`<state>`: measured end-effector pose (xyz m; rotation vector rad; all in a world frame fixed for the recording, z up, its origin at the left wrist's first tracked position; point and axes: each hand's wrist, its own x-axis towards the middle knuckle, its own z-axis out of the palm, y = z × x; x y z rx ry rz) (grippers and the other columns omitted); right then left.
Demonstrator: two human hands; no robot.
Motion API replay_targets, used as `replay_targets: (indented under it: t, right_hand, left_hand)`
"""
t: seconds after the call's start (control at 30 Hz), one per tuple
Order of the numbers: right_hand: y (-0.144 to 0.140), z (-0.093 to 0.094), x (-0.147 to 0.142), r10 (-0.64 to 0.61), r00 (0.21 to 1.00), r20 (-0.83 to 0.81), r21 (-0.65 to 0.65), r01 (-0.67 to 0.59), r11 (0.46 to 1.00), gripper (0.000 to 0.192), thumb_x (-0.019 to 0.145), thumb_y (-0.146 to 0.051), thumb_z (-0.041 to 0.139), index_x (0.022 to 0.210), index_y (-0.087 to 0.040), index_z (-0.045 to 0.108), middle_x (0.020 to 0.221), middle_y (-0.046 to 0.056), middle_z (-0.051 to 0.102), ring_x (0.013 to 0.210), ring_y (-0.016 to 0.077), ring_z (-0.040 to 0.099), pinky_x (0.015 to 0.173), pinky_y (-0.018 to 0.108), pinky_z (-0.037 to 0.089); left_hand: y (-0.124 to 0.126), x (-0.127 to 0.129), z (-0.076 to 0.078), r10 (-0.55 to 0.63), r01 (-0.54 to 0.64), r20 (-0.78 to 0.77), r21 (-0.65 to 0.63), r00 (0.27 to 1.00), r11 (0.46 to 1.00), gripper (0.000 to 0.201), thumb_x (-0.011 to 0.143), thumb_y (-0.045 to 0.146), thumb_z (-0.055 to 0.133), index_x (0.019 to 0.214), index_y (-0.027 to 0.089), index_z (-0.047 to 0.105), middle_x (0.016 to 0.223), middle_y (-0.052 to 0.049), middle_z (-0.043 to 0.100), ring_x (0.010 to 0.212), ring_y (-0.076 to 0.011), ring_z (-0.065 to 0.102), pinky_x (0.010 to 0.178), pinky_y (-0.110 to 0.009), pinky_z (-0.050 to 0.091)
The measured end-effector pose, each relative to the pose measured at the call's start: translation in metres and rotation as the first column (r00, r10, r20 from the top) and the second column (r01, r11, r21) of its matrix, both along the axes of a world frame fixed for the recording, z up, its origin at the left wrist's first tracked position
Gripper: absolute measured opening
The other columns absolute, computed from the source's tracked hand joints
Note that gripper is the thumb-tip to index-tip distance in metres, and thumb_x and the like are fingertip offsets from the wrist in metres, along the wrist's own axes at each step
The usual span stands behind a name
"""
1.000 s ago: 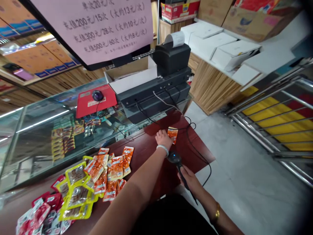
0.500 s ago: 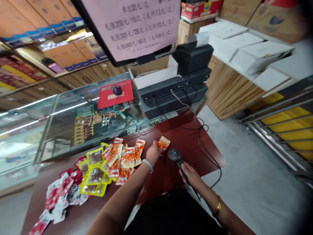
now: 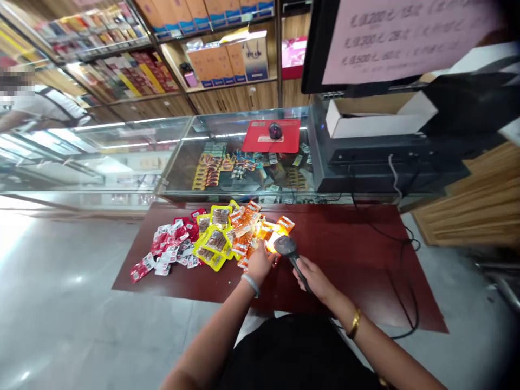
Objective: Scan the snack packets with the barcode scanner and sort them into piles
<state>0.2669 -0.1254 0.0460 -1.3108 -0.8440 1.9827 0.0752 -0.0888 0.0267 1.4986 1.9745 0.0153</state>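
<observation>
My right hand [image 3: 314,277] is wrapped around the handle of a dark barcode scanner [image 3: 286,246]. Its head casts a bright light onto the orange snack packets [image 3: 244,222] beside it. My left hand [image 3: 260,264], with a pale bangle at the wrist, is at the near right side of that pile, fingers closed on an orange packet [image 3: 270,248] just left of the scanner head. The packet is partly hidden by my fingers and the glare. Left of the orange ones lie yellow-edged packets [image 3: 217,241], then red and white sachets [image 3: 173,244].
The packets lie on a dark red table [image 3: 345,271]. Behind stands a glass display counter [image 3: 179,162] with a red mouse pad [image 3: 254,135] and a mouse [image 3: 275,130]. A monitor [image 3: 319,49], a white box [image 3: 374,122] and cables stand at right. Another person [image 3: 44,105] is far left.
The view has swung left. My left hand has gone from holding an orange packet out to the right to the orange pile; the scanner followed, now throwing bright light there.
</observation>
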Motion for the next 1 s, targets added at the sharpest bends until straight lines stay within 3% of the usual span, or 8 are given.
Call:
replay_targets:
  t: [0.13, 0.33, 0.5, 0.6, 0.7, 0.83, 0.93, 1.0]
  right_hand:
    - [-0.001, 0.001, -0.021, 0.012, 1.000, -0.014, -0.006, -0.012, 1.000, 0.046, 0.083, -0.068, 0.053, 0.083, -0.021, 0.049, 0.059, -0.008, 0.048, 0.037, 0.0059, 0.039, 0.036, 0.020, 0.029]
    - [-0.010, -0.007, -0.043, -0.043, 0.999, -0.004, -0.047, 0.043, 0.998, 0.047, 0.081, -0.068, 0.057, 0.082, -0.021, 0.050, 0.059, -0.008, 0.048, 0.037, 0.0057, 0.039, 0.036, 0.020, 0.030]
    - [-0.023, -0.014, -0.056, -0.159, 0.987, -0.003, -0.100, 0.158, 0.982, 0.043, 0.083, -0.063, 0.059, 0.087, -0.021, 0.053, 0.061, -0.007, 0.050, 0.039, 0.0056, 0.039, 0.038, 0.019, 0.031]
    - [-0.032, -0.016, -0.064, -0.236, 0.972, 0.015, -0.139, 0.235, 0.962, 0.041, 0.084, -0.062, 0.060, 0.089, -0.021, 0.054, 0.064, -0.006, 0.052, 0.042, 0.0065, 0.040, 0.039, 0.020, 0.032]
    - [-0.039, -0.015, -0.071, -0.291, 0.957, 0.017, -0.147, 0.290, 0.946, 0.039, 0.084, -0.060, 0.061, 0.089, -0.022, 0.054, 0.066, -0.005, 0.052, 0.044, 0.0071, 0.040, 0.040, 0.020, 0.032]
    - [-0.043, -0.013, -0.068, -0.255, 0.967, 0.013, -0.094, 0.255, 0.962, 0.035, 0.088, -0.056, 0.059, 0.086, -0.021, 0.055, 0.070, -0.003, 0.052, 0.048, 0.0075, 0.043, 0.042, 0.021, 0.032]
    - [-0.044, -0.015, -0.056, -0.170, 0.985, 0.042, -0.082, 0.173, 0.982, 0.033, 0.090, -0.053, 0.056, 0.087, -0.020, 0.056, 0.071, -0.002, 0.052, 0.049, 0.0083, 0.043, 0.043, 0.022, 0.032]
    - [-0.045, -0.018, -0.047, -0.116, 0.992, 0.044, -0.079, 0.119, 0.990, 0.031, 0.091, -0.052, 0.055, 0.087, -0.021, 0.057, 0.073, -0.001, 0.052, 0.050, 0.0089, 0.043, 0.044, 0.023, 0.032]
  left_hand:
    - [-0.003, -0.019, 0.003, 0.034, -0.033, -0.026, 0.013, 0.999, 0.999, 0.045, 0.085, 0.038, 0.062, 0.121, 0.017, 0.046, 0.098, -0.010, 0.070, 0.090, -0.0241, 0.068, 0.070, -0.028, 0.043]
    - [0.000, -0.043, 0.007, 0.017, -0.017, 0.064, -0.014, 0.998, 1.000, 0.050, 0.083, 0.030, 0.064, 0.127, 0.017, 0.044, 0.107, -0.011, 0.070, 0.096, -0.0232, 0.068, 0.077, -0.028, 0.045]
    - [0.001, -0.061, 0.006, -0.145, 0.141, 0.035, 0.100, 0.989, 0.985, 0.052, 0.084, 0.024, 0.061, 0.131, 0.015, 0.042, 0.118, -0.015, 0.064, 0.102, -0.0229, 0.066, 0.084, -0.030, 0.047]
    - [0.000, -0.069, 0.009, -0.253, 0.257, -0.044, 0.141, 0.966, 0.956, 0.048, 0.087, 0.021, 0.055, 0.133, 0.015, 0.042, 0.118, -0.016, 0.061, 0.096, -0.0221, 0.067, 0.079, -0.030, 0.050]
    - [-0.007, -0.075, 0.015, -0.298, 0.299, -0.038, 0.203, 0.954, 0.932, 0.047, 0.089, 0.023, 0.053, 0.134, 0.017, 0.042, 0.120, -0.014, 0.060, 0.093, -0.0208, 0.067, 0.075, -0.029, 0.051]
    - [-0.040, -0.098, 0.022, -0.161, 0.123, 0.116, 0.283, 0.980, 0.951, 0.035, 0.091, 0.033, 0.054, 0.123, 0.021, 0.050, 0.111, -0.009, 0.063, 0.092, -0.0190, 0.064, 0.077, -0.028, 0.050]
    - [-0.093, -0.136, 0.014, 0.101, -0.167, 0.259, 0.246, 0.960, 0.955, 0.021, 0.093, 0.041, 0.050, 0.101, 0.022, 0.055, 0.088, -0.002, 0.063, 0.077, -0.0144, 0.061, 0.072, -0.025, 0.048]
    - [-0.140, -0.167, -0.002, 0.317, -0.381, 0.270, 0.232, 0.909, 0.895, 0.023, 0.095, 0.044, 0.046, 0.092, 0.021, 0.053, 0.081, 0.000, 0.060, 0.072, -0.0136, 0.057, 0.069, -0.024, 0.047]
